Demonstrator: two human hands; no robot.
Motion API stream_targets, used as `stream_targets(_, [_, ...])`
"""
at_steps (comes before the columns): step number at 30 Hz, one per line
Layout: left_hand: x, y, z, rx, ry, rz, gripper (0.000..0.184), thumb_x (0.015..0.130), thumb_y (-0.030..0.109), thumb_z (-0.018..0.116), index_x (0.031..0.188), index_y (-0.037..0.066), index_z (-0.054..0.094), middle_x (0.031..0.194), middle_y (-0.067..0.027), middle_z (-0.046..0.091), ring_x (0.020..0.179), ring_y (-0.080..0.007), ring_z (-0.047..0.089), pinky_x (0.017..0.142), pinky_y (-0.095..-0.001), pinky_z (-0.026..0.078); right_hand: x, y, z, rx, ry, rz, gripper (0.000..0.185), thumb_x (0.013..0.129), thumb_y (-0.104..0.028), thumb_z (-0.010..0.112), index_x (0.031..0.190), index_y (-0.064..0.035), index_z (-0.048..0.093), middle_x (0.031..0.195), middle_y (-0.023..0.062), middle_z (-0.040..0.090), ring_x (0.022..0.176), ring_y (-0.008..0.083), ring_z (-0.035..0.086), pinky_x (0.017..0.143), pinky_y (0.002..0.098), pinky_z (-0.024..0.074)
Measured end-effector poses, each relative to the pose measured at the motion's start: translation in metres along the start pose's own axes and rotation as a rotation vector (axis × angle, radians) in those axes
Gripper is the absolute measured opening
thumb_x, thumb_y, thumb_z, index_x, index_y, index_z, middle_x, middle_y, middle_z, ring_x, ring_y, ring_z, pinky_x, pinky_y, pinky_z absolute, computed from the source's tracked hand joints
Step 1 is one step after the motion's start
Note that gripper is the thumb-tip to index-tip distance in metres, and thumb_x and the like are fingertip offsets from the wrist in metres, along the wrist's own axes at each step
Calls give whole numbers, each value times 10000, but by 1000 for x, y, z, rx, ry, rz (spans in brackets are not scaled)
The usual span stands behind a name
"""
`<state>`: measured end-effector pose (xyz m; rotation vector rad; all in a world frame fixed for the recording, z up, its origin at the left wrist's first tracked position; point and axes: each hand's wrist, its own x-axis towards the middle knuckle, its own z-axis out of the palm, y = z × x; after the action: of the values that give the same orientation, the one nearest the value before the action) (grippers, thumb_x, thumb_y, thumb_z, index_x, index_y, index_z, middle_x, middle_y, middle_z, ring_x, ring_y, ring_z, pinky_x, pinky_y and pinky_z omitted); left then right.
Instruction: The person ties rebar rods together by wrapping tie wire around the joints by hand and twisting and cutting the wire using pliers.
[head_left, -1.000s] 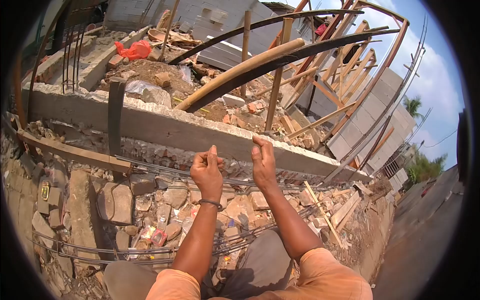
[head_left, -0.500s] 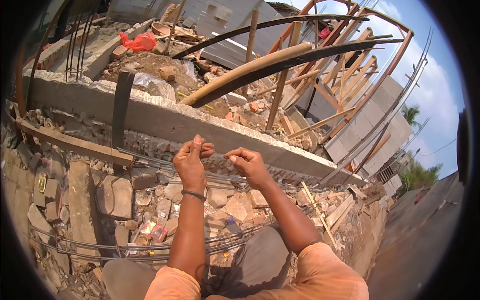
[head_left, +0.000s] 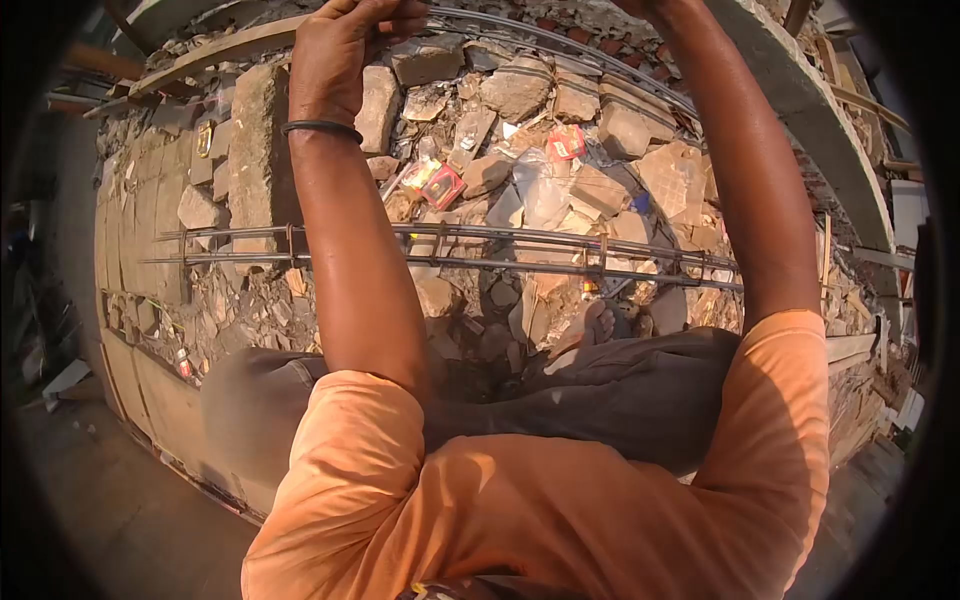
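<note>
My left hand [head_left: 365,25] is at the top edge, its fingers curled together in a closed grip. Whatever they may hold is hidden. A dark band [head_left: 322,129] circles that wrist. Of my right hand [head_left: 650,6], only the part near the wrist shows at the top; its fingers lie outside the picture. Thin steel bars [head_left: 560,40] run just beyond and below the left hand. Nearer my lap, a rebar cage [head_left: 510,250] with rusty ties stretches beneath both forearms, over the rubble.
Broken concrete and bricks [head_left: 515,88] cover the ground, with red packets [head_left: 442,187] and clear plastic [head_left: 542,190] among them. A long concrete block [head_left: 258,150] lies at left. A wooden plank [head_left: 215,55] crosses the upper left; a concrete beam [head_left: 810,105] slopes along the right.
The view has tipped down toward my lap. Both hands now appear higher and farther apart in the picture, the right one mostly cut off. The rebar cage shows more fully.
</note>
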<state>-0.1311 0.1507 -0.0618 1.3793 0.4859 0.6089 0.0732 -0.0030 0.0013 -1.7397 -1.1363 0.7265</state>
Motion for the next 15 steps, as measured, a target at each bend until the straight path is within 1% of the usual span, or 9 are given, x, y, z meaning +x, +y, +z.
stream_targets(2, [-5, -22, -10, 81, -144, -19, 216, 875, 204, 716, 913, -5, 677, 852, -129, 708, 796, -197, 680, 778, -301, 537, -2, 33, -2, 64, -136, 89, 134, 890, -112, 598, 936, -14, 677, 680, 18, 578, 569, 101, 511, 548, 257, 486])
stream_targets(5, [-32, -31, 3, 334, -31, -73, 201, 872, 204, 719, 888, 5, 694, 830, -102, 705, 772, -166, 660, 770, -282, 508, 6, 74, 14, 31, -330, 191, 145, 916, -164, 607, 931, -38, 676, 692, 10, 592, 592, 95, 557, 519, 259, 484])
stream_targets(8, [-43, -37, 3, 357, 58, 13, 181, 854, 185, 740, 863, 7, 708, 805, -94, 709, 732, -143, 658, 725, -270, 517, 4, 92, 38, 138, -494, 147, 168, 919, -193, 617, 936, -39, 680, 724, 3, 605, 573, 91, 538, 505, 260, 463])
stream_targets(10, [-50, -37, -2, 316, 101, -7, 175, 842, 176, 755, 843, 6, 714, 780, -82, 706, 726, -132, 656, 716, -270, 527, 11, 103, 48, 45, -549, 145, 181, 917, -204, 619, 941, -37, 685, 725, 4, 603, 597, 102, 550, 530, 275, 480])
stream_targets(11, [-47, -36, -13, 458, -12, -71, 230, 878, 226, 702, 932, 3, 695, 881, -99, 707, 812, -153, 657, 838, -295, 511, 16, 107, 49, -6, -573, 130, 188, 917, -210, 620, 943, -37, 688, 726, 5, 601, 609, 107, 557, 542, 282, 488])
stream_targets(12, [-38, -28, -14, 530, -132, -123, 262, 895, 255, 674, 969, 4, 687, 913, -101, 705, 824, -153, 661, 839, -292, 513, 13, 106, 49, -148, -569, 73, 268, 930, -246, 613, 1076, -28, 662, 838, 18, 634, 761, 123, 602, 665, 304, 522])
stream_targets(13, [-31, -15, -15, 594, -248, -194, 296, 913, 284, 645, 1007, 5, 679, 946, -102, 703, 835, -153, 665, 841, -288, 515, 5, 118, 57, -178, -555, 19, 223, 901, -187, 614, 1040, -34, 699, 725, -33, 593, 615, 51, 477, 527, 239, 366])
stream_targets(14, [-19, -3, -23, 739, -334, -281, 310, 920, 267, 621, 1049, -14, 646, 963, -114, 699, 874, -165, 666, 812, -312, 526, 12, 139, 59, -239, -640, -53, 222, 867, -191, 618, 979, -28, 718, 770, -10, 648, 642, 72, 507, 562, 265, 402])
stream_targets(15, [-3, 6, -36, 880, -427, -366, 328, 926, 250, 598, 1091, -34, 613, 980, -127, 696, 912, -178, 667, 783, -335, 538, 6, 135, 56, -392, -656, 6, 217, 823, -176, 636, 932, -13, 731, 810, 26, 690, 711, 110, 575, 640, 284, 452])
